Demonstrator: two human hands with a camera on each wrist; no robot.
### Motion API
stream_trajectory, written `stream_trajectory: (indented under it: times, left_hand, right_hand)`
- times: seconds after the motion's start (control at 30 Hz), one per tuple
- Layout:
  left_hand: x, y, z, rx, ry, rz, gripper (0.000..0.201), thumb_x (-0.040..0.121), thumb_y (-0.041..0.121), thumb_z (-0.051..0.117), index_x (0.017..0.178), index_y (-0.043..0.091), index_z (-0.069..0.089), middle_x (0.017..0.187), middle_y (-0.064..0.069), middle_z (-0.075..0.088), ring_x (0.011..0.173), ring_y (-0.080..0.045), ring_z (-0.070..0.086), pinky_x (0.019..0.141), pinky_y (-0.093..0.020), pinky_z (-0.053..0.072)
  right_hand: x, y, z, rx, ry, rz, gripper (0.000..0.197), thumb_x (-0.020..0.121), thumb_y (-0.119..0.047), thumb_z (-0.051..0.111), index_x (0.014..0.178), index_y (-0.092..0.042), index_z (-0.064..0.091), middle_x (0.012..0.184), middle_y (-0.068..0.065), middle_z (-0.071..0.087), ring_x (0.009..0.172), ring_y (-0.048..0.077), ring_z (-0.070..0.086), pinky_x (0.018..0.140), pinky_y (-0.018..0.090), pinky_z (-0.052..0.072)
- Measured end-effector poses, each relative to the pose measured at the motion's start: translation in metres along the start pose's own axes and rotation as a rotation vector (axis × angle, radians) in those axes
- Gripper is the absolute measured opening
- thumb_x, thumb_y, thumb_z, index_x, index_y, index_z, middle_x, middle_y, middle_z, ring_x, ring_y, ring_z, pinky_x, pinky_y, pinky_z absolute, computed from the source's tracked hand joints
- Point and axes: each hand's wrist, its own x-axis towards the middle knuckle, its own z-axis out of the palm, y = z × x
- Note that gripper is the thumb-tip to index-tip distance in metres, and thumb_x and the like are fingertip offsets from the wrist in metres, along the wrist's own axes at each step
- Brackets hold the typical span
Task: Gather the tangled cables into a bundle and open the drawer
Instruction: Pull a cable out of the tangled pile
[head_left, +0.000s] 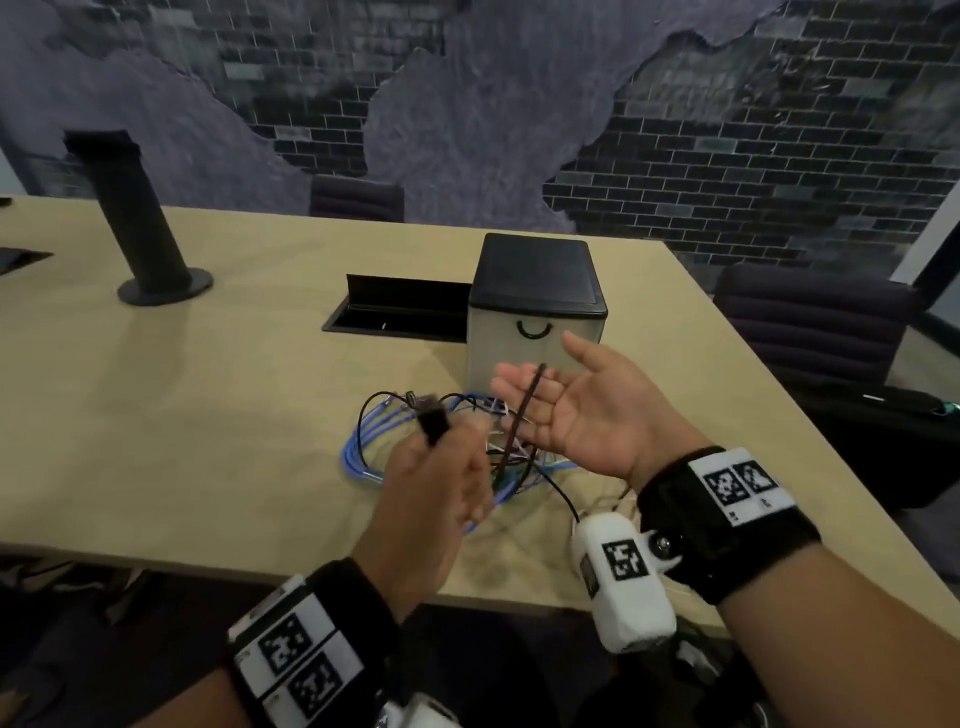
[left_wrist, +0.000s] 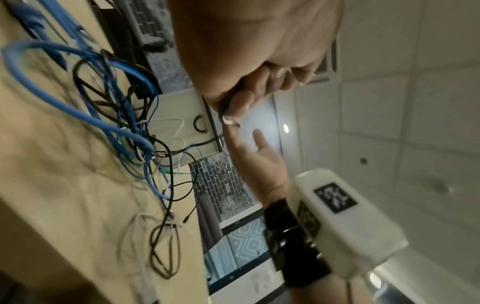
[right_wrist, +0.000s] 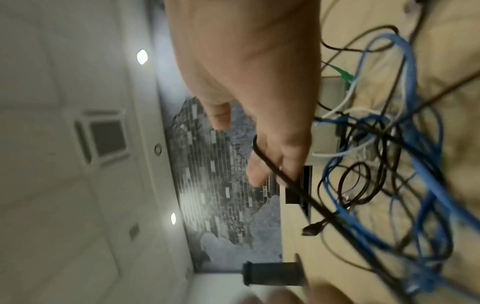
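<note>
A tangle of blue, black and white cables (head_left: 374, 441) lies on the tan table (head_left: 208, 415), in front of a small drawer box (head_left: 535, 312) with a black top. Its drawer is closed and has a black loop handle (head_left: 533, 330). My left hand (head_left: 457, 457) hovers over the tangle and pinches a black cable by its plug (head_left: 432, 427); the left wrist view shows the curled fingers (left_wrist: 241, 102). To the right, my right hand (head_left: 545, 387) is held palm up, fingers straight. A dark cable (head_left: 525, 410) lies draped across them, as in the right wrist view (right_wrist: 272, 170).
A black post (head_left: 145, 223) stands on the table at the back left. An open cable hatch (head_left: 400, 312) sits in the tabletop left of the box. Dark chairs (head_left: 810, 322) stand at the far and right sides. The table's front edge (head_left: 260, 564) is close to my wrists.
</note>
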Motion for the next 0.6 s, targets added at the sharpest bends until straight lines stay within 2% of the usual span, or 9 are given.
stream_trajectory:
  times: [0.07, 0.1, 0.2, 0.27, 0.33, 0.4, 0.47, 0.53, 0.6]
  left_hand:
    - [-0.009, 0.004, -0.011, -0.097, -0.06, -0.051, 0.036, 0.087, 0.022, 0.051, 0.057, 0.014, 0.033, 0.045, 0.0, 0.018, 0.037, -0.012, 0.018, 0.04, -0.023, 0.021]
    - [-0.016, 0.003, -0.016, -0.087, -0.065, -0.094, 0.035, 0.086, 0.022, 0.052, 0.057, 0.013, 0.032, 0.045, 0.0, 0.018, 0.036, -0.012, 0.017, 0.04, -0.022, 0.019]
    - [-0.024, -0.011, -0.036, 0.087, 0.003, -0.27, 0.04, 0.088, 0.028, 0.061, 0.058, 0.012, 0.039, 0.048, -0.002, 0.017, 0.037, -0.01, 0.016, 0.041, -0.02, 0.014]
    - [-0.014, -0.017, -0.044, 0.268, 0.053, -0.327, 0.034, 0.093, 0.03, 0.058, 0.067, 0.01, 0.049, 0.047, -0.002, 0.024, 0.036, -0.012, 0.017, 0.04, -0.017, 0.016]
    - [0.005, -0.012, -0.039, 0.474, 0.062, -0.263, 0.028, 0.097, 0.03, 0.053, 0.08, 0.008, 0.058, 0.052, -0.004, 0.043, 0.037, -0.011, 0.026, 0.037, -0.018, 0.023]
    - [0.028, 0.002, -0.024, 0.58, 0.038, -0.099, 0.026, 0.099, 0.028, 0.052, 0.081, 0.009, 0.059, 0.064, -0.007, 0.053, 0.037, -0.005, 0.035, 0.036, -0.019, 0.03]
    - [0.049, 0.014, -0.006, 0.613, 0.001, 0.015, 0.023, 0.099, 0.027, 0.052, 0.082, 0.015, 0.062, 0.07, -0.008, 0.056, 0.036, 0.001, 0.041, 0.038, -0.012, 0.032]
    - [0.061, 0.019, 0.008, 0.604, -0.052, 0.016, 0.018, 0.099, 0.027, 0.052, 0.088, 0.021, 0.066, 0.071, -0.005, 0.06, 0.037, 0.002, 0.043, 0.038, -0.011, 0.033]
    - [0.062, 0.016, 0.014, 0.569, -0.133, -0.038, 0.017, 0.101, 0.027, 0.051, 0.092, 0.022, 0.065, 0.064, 0.0, 0.061, 0.041, -0.006, 0.04, 0.039, -0.016, 0.031]
  right_hand:
    - [0.004, -0.014, -0.01, 0.186, 0.065, -0.046, 0.045, 0.098, -0.038, 0.041, 0.11, 0.002, 0.058, 0.099, 0.015, 0.074, 0.082, 0.026, 0.074, 0.087, 0.044, 0.054]
    - [0.005, -0.021, -0.015, 0.239, 0.099, -0.053, 0.043, 0.099, -0.038, 0.041, 0.11, 0.0, 0.058, 0.096, 0.014, 0.074, 0.081, 0.025, 0.074, 0.087, 0.044, 0.053]
    - [0.004, -0.022, -0.016, 0.18, 0.106, -0.027, 0.038, 0.1, -0.039, 0.04, 0.102, -0.006, 0.06, 0.085, 0.009, 0.074, 0.077, 0.021, 0.071, 0.087, 0.045, 0.049]
    - [0.002, -0.008, -0.004, 0.11, 0.049, -0.033, 0.034, 0.101, -0.035, 0.042, 0.093, -0.009, 0.063, 0.073, 0.003, 0.073, 0.061, 0.015, 0.07, 0.074, 0.04, 0.057]
    - [-0.003, 0.007, 0.008, -0.015, -0.02, -0.067, 0.03, 0.101, -0.031, 0.043, 0.092, -0.011, 0.064, 0.071, 0.002, 0.071, 0.057, 0.013, 0.068, 0.064, 0.036, 0.059]
    - [-0.006, 0.02, 0.012, -0.189, -0.051, -0.16, 0.027, 0.101, -0.027, 0.044, 0.102, -0.01, 0.065, 0.089, 0.008, 0.071, 0.074, 0.017, 0.067, 0.066, 0.035, 0.053]
    - [-0.009, 0.03, 0.009, -0.305, -0.04, -0.26, 0.029, 0.101, -0.024, 0.044, 0.109, -0.007, 0.067, 0.096, 0.012, 0.065, 0.082, 0.02, 0.061, 0.069, 0.035, 0.046]
    - [-0.009, 0.037, 0.003, -0.324, -0.013, -0.315, 0.031, 0.101, -0.023, 0.044, 0.112, -0.009, 0.07, 0.092, 0.012, 0.062, 0.081, 0.019, 0.057, 0.07, 0.033, 0.041]
    - [-0.01, 0.038, -0.002, -0.256, 0.0, -0.312, 0.031, 0.101, -0.02, 0.043, 0.118, -0.011, 0.067, 0.101, 0.009, 0.067, 0.084, 0.017, 0.059, 0.066, 0.027, 0.043]
